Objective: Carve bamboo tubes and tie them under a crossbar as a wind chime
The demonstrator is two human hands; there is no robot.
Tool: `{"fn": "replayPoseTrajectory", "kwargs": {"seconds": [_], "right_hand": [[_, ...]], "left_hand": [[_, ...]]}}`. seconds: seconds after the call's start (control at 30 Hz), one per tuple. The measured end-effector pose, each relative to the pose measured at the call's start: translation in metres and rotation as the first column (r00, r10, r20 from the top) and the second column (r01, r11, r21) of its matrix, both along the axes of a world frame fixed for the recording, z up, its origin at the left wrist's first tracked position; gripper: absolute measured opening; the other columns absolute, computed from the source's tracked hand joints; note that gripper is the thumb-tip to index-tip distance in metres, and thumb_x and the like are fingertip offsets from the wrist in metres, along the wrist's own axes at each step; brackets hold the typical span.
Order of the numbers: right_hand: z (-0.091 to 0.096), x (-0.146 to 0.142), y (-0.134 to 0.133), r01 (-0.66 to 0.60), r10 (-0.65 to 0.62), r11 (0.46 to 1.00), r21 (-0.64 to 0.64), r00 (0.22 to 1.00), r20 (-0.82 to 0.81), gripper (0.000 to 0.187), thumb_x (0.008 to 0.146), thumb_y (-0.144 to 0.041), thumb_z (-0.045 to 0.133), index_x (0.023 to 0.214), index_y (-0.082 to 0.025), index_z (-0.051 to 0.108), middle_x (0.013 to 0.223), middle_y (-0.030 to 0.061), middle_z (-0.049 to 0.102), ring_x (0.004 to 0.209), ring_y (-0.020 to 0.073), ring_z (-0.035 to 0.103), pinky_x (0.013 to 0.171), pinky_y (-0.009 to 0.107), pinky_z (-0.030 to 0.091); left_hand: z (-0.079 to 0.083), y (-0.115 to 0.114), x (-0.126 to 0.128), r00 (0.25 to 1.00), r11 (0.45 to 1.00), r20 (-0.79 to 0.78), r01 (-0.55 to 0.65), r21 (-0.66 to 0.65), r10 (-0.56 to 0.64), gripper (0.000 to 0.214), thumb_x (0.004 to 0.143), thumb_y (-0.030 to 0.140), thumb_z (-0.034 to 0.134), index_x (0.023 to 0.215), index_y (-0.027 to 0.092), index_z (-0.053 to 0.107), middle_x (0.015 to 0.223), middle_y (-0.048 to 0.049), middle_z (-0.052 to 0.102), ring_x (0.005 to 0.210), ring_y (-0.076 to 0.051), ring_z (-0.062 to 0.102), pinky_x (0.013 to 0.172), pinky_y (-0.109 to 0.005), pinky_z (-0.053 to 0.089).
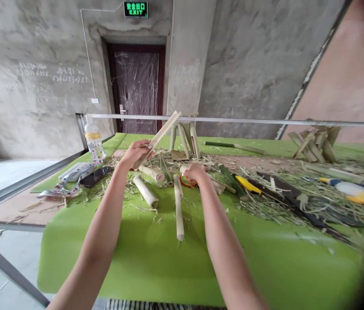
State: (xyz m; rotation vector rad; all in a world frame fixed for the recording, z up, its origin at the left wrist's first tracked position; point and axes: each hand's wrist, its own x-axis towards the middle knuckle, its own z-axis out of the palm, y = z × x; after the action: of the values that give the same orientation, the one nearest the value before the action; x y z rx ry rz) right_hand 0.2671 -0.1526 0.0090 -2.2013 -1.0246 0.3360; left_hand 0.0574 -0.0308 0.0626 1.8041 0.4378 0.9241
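My left hand (136,153) is closed round a flat pale bamboo slat (162,133) that slants up to the right above the table. My right hand (195,173) rests low on the green cloth, its fingers curled by a red ring-shaped item (185,181), likely the handles of scissors; whether it grips them I cannot tell. Between my forearms lie a long thin bamboo stick (178,211) and a short thick bamboo piece (146,191). More cut bamboo pieces (153,173) lie just beyond.
A green cloth (156,258) covers the table. A baby bottle (94,140), a dark phone (94,176) and a patterned strap lie at the left. Upright bamboo pieces (185,140) stand behind. A yellow-handled tool (248,184), dark blades and bamboo shavings spread to the right. A bamboo stack (314,144) sits far right.
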Motion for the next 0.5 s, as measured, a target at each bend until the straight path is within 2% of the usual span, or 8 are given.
{"fn": "replayPoseTrajectory", "kwargs": {"seconds": [0.07, 0.13, 0.23, 0.3, 0.37, 0.43, 0.5], "right_hand": [[-0.001, -0.01, 0.002, -0.049, 0.044, 0.998, 0.051, 0.996, 0.082, 0.005, 0.07, -0.018, 0.062, 0.067, -0.014, 0.061, 0.069, 0.0121, 0.065, 0.073, 0.0243, 0.063, 0.062, 0.029, 0.043], [-0.005, -0.02, 0.008, -0.167, 0.146, 0.977, 0.134, 0.977, 0.155, 0.009, 0.07, -0.023, 0.064, 0.073, -0.015, 0.063, 0.078, 0.0107, 0.067, 0.075, 0.0215, 0.062, 0.065, 0.027, 0.043], [-0.015, -0.028, 0.022, -0.314, 0.274, 0.927, 0.205, 0.941, 0.201, 0.011, 0.059, -0.015, 0.072, 0.06, -0.017, 0.062, 0.069, 0.005, 0.065, 0.074, 0.0182, 0.06, 0.069, 0.025, 0.043], [-0.023, -0.025, 0.029, -0.321, 0.287, 0.924, 0.206, 0.941, 0.181, 0.024, 0.055, -0.007, 0.072, 0.044, -0.016, 0.054, 0.052, 0.0013, 0.058, 0.066, 0.0164, 0.058, 0.067, 0.024, 0.042], [-0.028, -0.017, 0.033, -0.321, 0.293, 0.921, 0.219, 0.944, 0.153, 0.033, 0.057, -0.003, 0.069, 0.036, -0.016, 0.047, 0.04, -0.002, 0.049, 0.053, 0.0133, 0.053, 0.062, 0.023, 0.042], [-0.029, -0.007, 0.032, -0.305, 0.282, 0.917, 0.259, 0.952, 0.121, 0.034, 0.062, -0.002, 0.065, 0.035, -0.016, 0.047, 0.037, -0.0033, 0.047, 0.045, 0.0105, 0.048, 0.057, 0.022, 0.041], [-0.026, -0.001, 0.028, -0.267, 0.254, 0.91, 0.319, 0.964, 0.081, 0.032, 0.068, -0.003, 0.06, 0.04, -0.015, 0.052, 0.039, -0.0024, 0.051, 0.041, 0.0092, 0.047, 0.052, 0.021, 0.04]], "left_hand": [[0.003, 0.001, -0.008, 0.998, 0.999, 0.053, -0.019, 0.033, 0.017, 0.027, 0.074, 0.017, 0.059, 0.099, 0.011, 0.064, 0.073, -0.0052, 0.065, 0.06, -0.011, 0.06, 0.054, -0.021, 0.046], [0.005, 0.001, -0.012, 0.996, 0.998, 0.078, -0.037, 0.048, 0.033, 0.026, 0.073, 0.016, 0.058, 0.097, 0.011, 0.064, 0.073, -0.0053, 0.065, 0.06, -0.011, 0.059, 0.055, -0.021, 0.046], [0.004, 0.0, -0.012, 0.995, 0.997, 0.084, -0.062, 0.04, 0.058, 0.026, 0.073, 0.013, 0.055, 0.098, 0.011, 0.063, 0.072, -0.0045, 0.064, 0.059, -0.01, 0.058, 0.055, -0.02, 0.045], [0.003, 0.001, -0.011, 0.994, 0.996, 0.074, -0.081, 0.029, 0.079, 0.027, 0.074, 0.012, 0.053, 0.1, 0.011, 0.062, 0.072, -0.0041, 0.064, 0.059, -0.009, 0.058, 0.055, -0.019, 0.044], [0.002, 0.001, -0.01, 0.994, 0.995, 0.053, -0.099, 0.018, 0.098, 0.027, 0.075, 0.011, 0.052, 0.101, 0.011, 0.062, 0.074, -0.0047, 0.065, 0.06, -0.009, 0.058, 0.057, -0.02, 0.045], [0.001, 0.001, -0.01, 0.993, 0.994, 0.032, -0.11, -0.002, 0.11, 0.027, 0.077, 0.009, 0.05, 0.102, 0.011, 0.062, 0.076, -0.0055, 0.065, 0.06, -0.01, 0.059, 0.058, -0.021, 0.046], [0.001, -0.001, -0.011, 0.992, 0.992, 0.009, -0.127, -0.025, 0.127, 0.027, 0.077, 0.009, 0.051, 0.101, 0.01, 0.062, 0.076, -0.006, 0.066, 0.061, -0.01, 0.06, 0.059, -0.021, 0.047]]}}
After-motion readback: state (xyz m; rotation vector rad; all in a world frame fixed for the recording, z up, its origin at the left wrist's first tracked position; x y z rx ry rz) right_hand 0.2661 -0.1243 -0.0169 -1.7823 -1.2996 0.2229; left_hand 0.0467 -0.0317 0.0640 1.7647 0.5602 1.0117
